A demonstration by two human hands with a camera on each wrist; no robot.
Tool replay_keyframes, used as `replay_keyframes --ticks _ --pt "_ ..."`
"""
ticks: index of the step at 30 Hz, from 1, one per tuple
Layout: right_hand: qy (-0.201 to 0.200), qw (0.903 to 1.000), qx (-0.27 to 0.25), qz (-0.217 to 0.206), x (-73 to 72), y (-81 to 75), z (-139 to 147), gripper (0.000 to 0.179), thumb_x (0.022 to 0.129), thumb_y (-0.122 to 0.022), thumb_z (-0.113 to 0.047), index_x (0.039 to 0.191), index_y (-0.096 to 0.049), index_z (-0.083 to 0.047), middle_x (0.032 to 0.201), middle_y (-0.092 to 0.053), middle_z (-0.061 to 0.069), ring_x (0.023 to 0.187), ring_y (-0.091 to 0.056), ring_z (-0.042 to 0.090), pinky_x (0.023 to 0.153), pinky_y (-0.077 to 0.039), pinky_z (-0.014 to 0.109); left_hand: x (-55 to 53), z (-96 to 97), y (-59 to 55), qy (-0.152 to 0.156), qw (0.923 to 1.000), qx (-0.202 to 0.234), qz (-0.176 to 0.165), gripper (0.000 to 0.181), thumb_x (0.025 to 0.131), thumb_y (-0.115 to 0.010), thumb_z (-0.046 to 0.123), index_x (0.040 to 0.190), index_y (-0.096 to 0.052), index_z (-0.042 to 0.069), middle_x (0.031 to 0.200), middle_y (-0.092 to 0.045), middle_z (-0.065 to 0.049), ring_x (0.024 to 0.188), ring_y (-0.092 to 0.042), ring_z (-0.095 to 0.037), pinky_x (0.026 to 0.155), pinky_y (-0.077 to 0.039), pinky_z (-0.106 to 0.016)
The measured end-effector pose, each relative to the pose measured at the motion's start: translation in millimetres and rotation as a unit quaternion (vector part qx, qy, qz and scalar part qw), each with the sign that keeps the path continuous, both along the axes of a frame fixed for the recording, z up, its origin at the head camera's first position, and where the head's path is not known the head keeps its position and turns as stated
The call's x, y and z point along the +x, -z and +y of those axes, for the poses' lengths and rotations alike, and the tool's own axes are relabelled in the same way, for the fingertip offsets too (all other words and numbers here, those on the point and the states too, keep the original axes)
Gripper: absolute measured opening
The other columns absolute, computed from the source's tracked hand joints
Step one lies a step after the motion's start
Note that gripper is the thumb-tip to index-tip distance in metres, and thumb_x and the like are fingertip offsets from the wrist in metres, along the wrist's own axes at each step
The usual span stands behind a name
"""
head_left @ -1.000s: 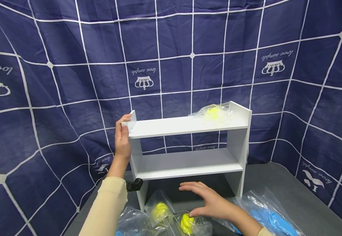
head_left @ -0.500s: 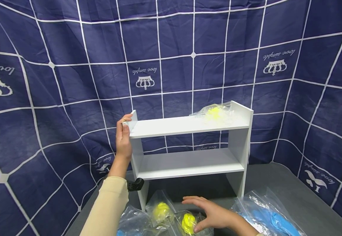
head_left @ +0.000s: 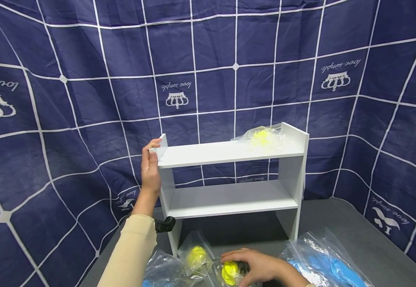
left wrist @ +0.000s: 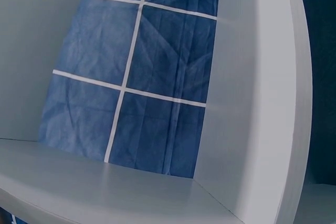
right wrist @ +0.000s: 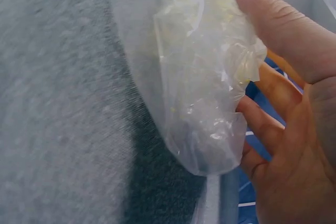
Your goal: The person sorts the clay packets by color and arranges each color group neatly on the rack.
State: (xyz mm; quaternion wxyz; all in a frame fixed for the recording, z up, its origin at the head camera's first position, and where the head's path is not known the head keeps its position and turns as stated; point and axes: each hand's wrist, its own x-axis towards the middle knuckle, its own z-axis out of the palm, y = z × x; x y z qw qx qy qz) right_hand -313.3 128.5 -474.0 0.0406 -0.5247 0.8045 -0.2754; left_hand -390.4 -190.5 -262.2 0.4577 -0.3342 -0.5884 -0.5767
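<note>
A white two-tier shelf [head_left: 226, 197] stands on the dark grey surface. My left hand [head_left: 150, 169] grips the top of its left side panel, thumb in front and fingers behind. That hand is outside the left wrist view, where only the shelf boards [left wrist: 273, 98] show. Low in the head view, my right hand [head_left: 260, 265] closes round a clear plastic bag with a bright yellow lump [head_left: 230, 273] inside. In the right wrist view the thumb lies on one side of this bag [right wrist: 199, 93] and the fingers on the other. What the yellow lump is, I cannot tell.
On the shelf's top board, at the right, lies another clear bag with yellow contents [head_left: 261, 137]. A similar yellow bag [head_left: 196, 257] sits by the left leg. Bags with blue contents lie at right [head_left: 331, 265] and lower left [head_left: 161, 267]. A blue checked cloth [head_left: 208, 59] hangs behind.
My right hand has come down onto the yellow bag, its thumb and fingers drawing in round it. The left hand has stayed on the shelf's side panel.
</note>
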Motion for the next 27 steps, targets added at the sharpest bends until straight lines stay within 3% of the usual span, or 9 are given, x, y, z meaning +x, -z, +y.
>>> replay_keyframes --ticks 9,17,22,27 --pt "-0.003 0.9983 -0.01 -0.057 -2.6 3.3 -4 0.06 0.081 -0.073 -0.034 0.135 -0.053 -0.019 0.139 -0.056 0.002 0.125 -0.049 0.011 0.097 -0.043 0.028 9.3 2.9 -3.9 0.011 0.9997 0.008 -0.019 0.026 0.1 -0.025 0.002 0.111 -0.036 -0.019 0.133 -0.04 -0.034 0.134 -0.037 -0.027 0.112 -0.022 -0.027" --pt "0.016 0.9899 -0.046 -0.133 -5.7 11.3 -6 0.048 0.084 -0.072 -0.027 0.13 -0.058 -0.02 0.131 -0.061 -0.001 0.105 -0.048 0.0 0.082 -0.045 0.021 5.4 1.9 -1.9 0.003 0.9999 0.006 -0.014 0.028 0.102 -0.028 0.009 0.112 -0.038 -0.015 0.134 -0.046 -0.023 0.134 -0.038 -0.021 0.113 -0.021 -0.029" --pt "0.032 0.9863 -0.063 -0.149 -8.4 15.7 -8 0.047 0.08 -0.074 -0.022 0.125 -0.062 -0.02 0.122 -0.066 -0.004 0.088 -0.045 -0.003 0.071 -0.044 0.016 1.5 0.8 -0.8 0.006 1.0 0.003 0.002 0.032 0.103 -0.032 0.02 0.111 -0.041 -0.01 0.134 -0.049 -0.017 0.134 -0.039 -0.02 0.113 -0.022 -0.03" --pt "0.037 0.9834 -0.075 -0.161 -8.9 19.0 -8 0.044 0.08 -0.074 -0.02 0.123 -0.063 -0.019 0.12 -0.066 -0.003 0.088 -0.046 -0.004 0.07 -0.045 0.017 -0.5 1.0 0.4 0.017 0.9998 0.009 0.006 0.029 0.103 -0.034 0.021 0.111 -0.045 -0.004 0.133 -0.05 -0.014 0.133 -0.039 -0.02 0.112 -0.023 -0.029"
